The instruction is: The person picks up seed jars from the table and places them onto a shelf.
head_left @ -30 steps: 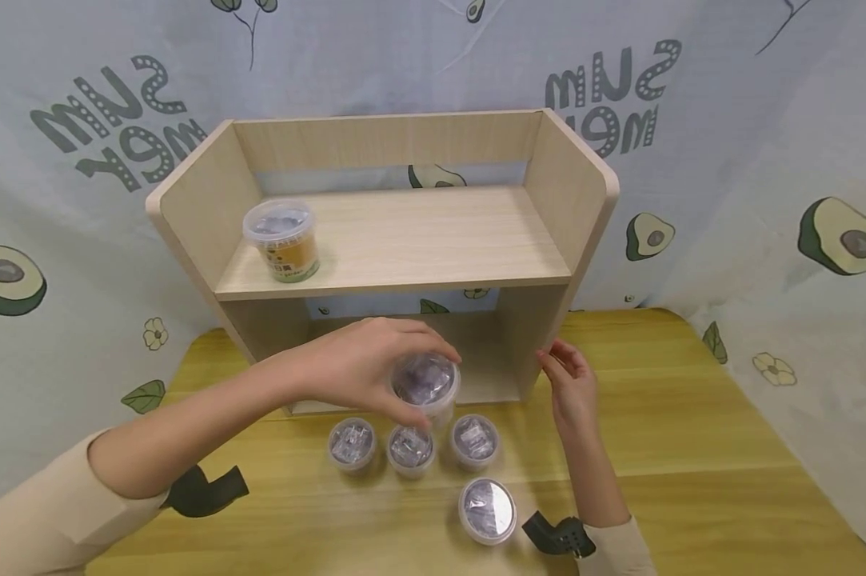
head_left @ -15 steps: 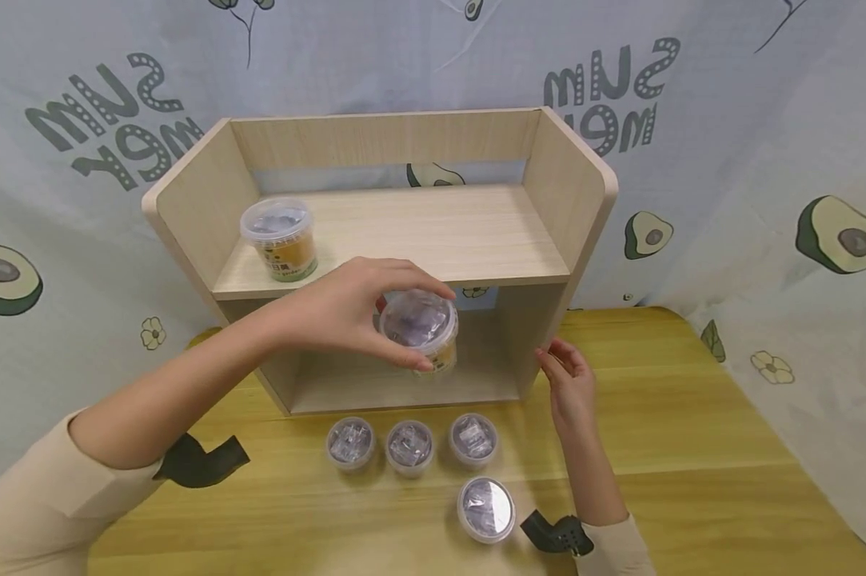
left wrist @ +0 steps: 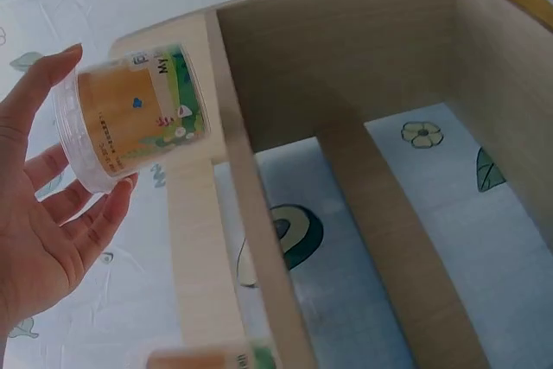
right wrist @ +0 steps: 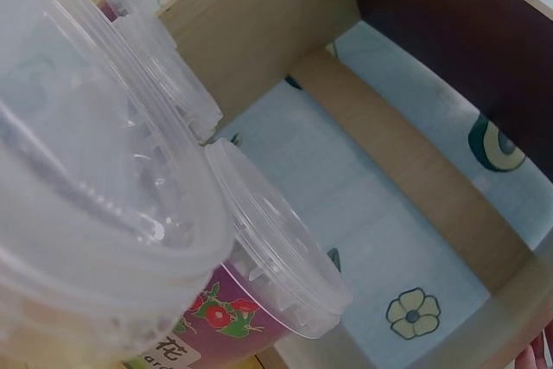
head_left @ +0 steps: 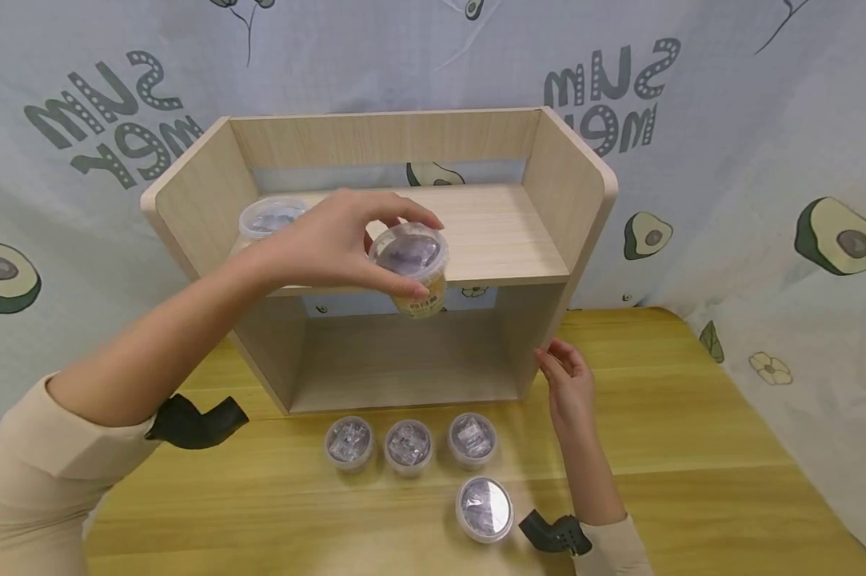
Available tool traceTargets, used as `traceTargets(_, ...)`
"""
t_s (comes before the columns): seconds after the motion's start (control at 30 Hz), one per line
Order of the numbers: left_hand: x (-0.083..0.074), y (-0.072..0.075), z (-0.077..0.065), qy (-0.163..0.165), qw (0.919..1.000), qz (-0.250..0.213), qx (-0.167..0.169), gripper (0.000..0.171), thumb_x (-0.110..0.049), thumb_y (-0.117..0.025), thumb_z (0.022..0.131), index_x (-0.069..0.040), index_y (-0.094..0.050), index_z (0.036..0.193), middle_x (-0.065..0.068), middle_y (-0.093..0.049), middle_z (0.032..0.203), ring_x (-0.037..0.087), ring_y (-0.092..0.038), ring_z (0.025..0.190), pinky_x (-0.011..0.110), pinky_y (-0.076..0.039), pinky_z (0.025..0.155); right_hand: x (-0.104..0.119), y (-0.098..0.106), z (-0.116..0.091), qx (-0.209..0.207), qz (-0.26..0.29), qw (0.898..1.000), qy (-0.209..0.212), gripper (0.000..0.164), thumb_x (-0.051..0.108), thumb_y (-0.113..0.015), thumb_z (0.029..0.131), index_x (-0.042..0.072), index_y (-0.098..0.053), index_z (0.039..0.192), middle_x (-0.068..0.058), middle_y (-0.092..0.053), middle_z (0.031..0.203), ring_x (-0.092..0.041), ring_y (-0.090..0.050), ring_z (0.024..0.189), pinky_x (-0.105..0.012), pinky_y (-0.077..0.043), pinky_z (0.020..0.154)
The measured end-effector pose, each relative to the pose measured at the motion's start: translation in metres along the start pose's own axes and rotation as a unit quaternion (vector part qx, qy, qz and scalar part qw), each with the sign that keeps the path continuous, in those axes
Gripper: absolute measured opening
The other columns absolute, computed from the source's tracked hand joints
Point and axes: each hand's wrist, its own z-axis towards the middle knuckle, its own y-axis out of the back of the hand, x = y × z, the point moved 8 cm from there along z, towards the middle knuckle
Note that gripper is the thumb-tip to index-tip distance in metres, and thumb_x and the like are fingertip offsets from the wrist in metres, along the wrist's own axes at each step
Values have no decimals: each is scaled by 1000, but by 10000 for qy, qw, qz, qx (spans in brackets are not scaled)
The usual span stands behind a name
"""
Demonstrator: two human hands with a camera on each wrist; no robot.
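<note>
My left hand point(head_left: 332, 240) grips a clear-lidded plastic tub point(head_left: 413, 260) near the rim, thumb on the near side. It hangs just in front of the upper board of a two-tier wooden shelf point(head_left: 504, 232). In the left wrist view the tub point(left wrist: 130, 110) shows an orange label with a green, flowered band. With its fingertips and thumb, my right hand point(head_left: 572, 392) holds the front edge of the shelf's right side panel. A second tub point(head_left: 263, 216) stands at the upper board's left end, partly hidden behind my left arm.
Before the shelf, on the wooden table point(head_left: 692, 448), stand several lidded tubs: three in a row, including a left tub point(head_left: 349, 442), and a nearer tub point(head_left: 485, 510). One tub point(right wrist: 233, 308) has a purple label. Patterned cloth point(head_left: 433, 64) hangs behind.
My left hand has raised the tub from just above the row on the table, past the lower compartment, to the upper board's height. My right hand has stayed at the side panel.
</note>
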Motion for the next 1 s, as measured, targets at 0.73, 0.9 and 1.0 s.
traceTargets(0.73, 28, 30, 25, 902, 9903, 845, 632, 63, -47, -74, 72, -22, -55, 126, 1, -55, 129, 28, -46, 119, 49, -38, 94, 1, 0, 1, 92, -54, 9999, 83, 19, -5, -59, 85, 13, -60, 89, 2, -58, 91, -10, -58, 87, -17, -47, 81)
traceTargets(0.9, 36, 28, 26, 1012, 9875, 918, 782, 63, -45, -73, 73, -20, -54, 127, 2, -53, 131, 29, -45, 120, 49, -36, 97, 1, -1, 0, 135, -144, 9998, 32, 18, -4, -59, 86, 13, -59, 91, 2, -57, 93, -9, -56, 90, -17, -46, 83)
traceTargets(1.0, 40, 27, 26, 1068, 9863, 936, 842, 64, -45, -73, 73, -20, -53, 128, 3, -53, 131, 29, -45, 120, 49, -36, 97, 0, 0, -1, 146, -197, 9997, -18, 17, -3, -59, 86, 13, -59, 92, 2, -56, 95, -9, -55, 91, -17, -45, 84)
